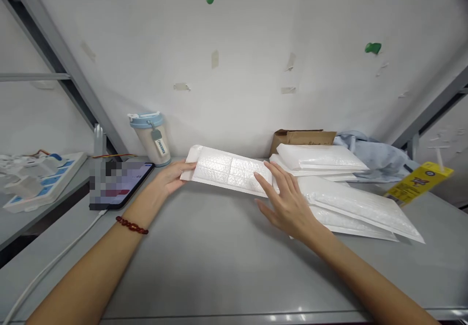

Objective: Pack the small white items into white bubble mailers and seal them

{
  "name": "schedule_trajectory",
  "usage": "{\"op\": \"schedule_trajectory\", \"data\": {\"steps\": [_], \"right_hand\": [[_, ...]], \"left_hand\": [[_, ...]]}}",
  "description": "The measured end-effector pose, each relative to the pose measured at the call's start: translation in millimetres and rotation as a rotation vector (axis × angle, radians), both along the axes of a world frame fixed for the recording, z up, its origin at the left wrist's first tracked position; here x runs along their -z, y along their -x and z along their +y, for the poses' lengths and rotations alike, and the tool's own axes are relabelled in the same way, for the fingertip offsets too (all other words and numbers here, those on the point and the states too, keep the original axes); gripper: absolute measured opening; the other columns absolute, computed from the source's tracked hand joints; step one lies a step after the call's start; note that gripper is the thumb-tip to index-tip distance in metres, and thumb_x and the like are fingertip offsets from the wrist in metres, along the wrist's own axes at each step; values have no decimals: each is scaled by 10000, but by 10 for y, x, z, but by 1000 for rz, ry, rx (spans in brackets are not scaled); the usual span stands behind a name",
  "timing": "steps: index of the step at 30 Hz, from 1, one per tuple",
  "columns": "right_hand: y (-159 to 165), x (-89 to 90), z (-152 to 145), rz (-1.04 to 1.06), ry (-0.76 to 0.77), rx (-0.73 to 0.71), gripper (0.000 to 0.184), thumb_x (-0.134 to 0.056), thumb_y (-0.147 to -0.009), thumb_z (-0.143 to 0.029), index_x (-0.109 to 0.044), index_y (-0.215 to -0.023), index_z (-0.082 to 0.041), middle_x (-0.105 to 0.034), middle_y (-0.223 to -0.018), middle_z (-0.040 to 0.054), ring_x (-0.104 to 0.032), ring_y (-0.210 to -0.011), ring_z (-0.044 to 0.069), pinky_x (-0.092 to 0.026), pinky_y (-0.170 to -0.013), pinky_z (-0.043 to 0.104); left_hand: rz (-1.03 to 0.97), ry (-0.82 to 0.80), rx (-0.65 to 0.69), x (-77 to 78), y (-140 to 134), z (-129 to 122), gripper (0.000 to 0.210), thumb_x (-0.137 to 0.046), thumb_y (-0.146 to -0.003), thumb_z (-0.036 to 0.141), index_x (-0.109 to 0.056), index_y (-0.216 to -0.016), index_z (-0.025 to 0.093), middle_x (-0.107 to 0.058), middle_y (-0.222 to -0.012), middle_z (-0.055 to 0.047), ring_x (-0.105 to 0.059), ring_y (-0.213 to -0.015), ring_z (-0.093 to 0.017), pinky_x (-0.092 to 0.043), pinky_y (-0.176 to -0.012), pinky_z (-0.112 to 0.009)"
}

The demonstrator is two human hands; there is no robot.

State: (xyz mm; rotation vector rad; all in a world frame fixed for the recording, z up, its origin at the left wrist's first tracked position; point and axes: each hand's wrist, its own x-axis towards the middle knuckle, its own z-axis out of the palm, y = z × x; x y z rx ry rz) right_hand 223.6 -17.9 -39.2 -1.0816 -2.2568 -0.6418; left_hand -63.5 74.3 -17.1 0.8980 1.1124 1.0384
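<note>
A white bubble mailer (224,169) hovers just above the grey table (204,261), its bubble lining showing. My left hand (168,178) grips its left end, a red bead bracelet on the wrist. My right hand (287,202) lies flat with spread fingers against the mailer's right end, fingertips on its surface. To the right a pile of more white mailers (340,193) lies on the table, some stacked at the back.
A phone (122,183) with a white cable lies at the left. A lidded cup (151,137) stands by the wall. A power strip (44,181) sits far left. A cardboard box (302,137), blue cloth (380,156) and yellow package (419,181) lie at the right.
</note>
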Motion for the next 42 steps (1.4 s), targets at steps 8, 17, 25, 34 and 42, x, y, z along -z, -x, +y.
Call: {"op": "schedule_trajectory", "data": {"steps": [8,17,25,34,42], "right_hand": [[111,95,-66,-116,274,-77,775,-547,-803,-508,-222,-1416,-162,-190,-1467,207,-114,-1368,348,-272,-1036,561],[278,226,-178,-128,359,-108,752,-504,-820,-511,-200,-1422,-178,-187,-1475,207,-137,-1362,355,-275,-1009,599],[464,244,-286,-116,456,-86,843,-518,-765,-562,-181,-1416,-148,-241,-1421,263,-195,-1323,408,-247,-969,641],[468,233,-202,120,451,-27,851,-586,-647,-381,-223,-1368,-113,-404,-1218,196,-409,-1092,340,-359,-887,501],[387,168,-154,74,461,10,643,-541,-698,-268,-346,-1302,-159,-471,-1091,143,-447,-979,288,-409,-761,409]], "left_hand": [[225,18,186,-77,-76,-227,437,-746,-472,69,-671,-900,121,-696,-690,-76,-664,-741,-294,-532,-578,-320],[447,58,452,-159,125,-316,362,-670,-470,8,-666,-811,129,-695,-674,-50,-656,-702,-259,-506,-571,-279],[559,33,687,17,-283,-423,132,-659,-513,91,-656,-639,131,-670,-609,-19,-604,-544,-178,-422,-432,-212],[515,-103,454,130,-673,-569,132,-663,-596,237,-635,-710,178,-612,-641,26,-538,-562,-114,-392,-468,-176],[613,-176,416,252,-604,-446,92,-585,-592,241,-558,-592,154,-491,-493,38,-456,-437,-92,-347,-357,-185]]}}
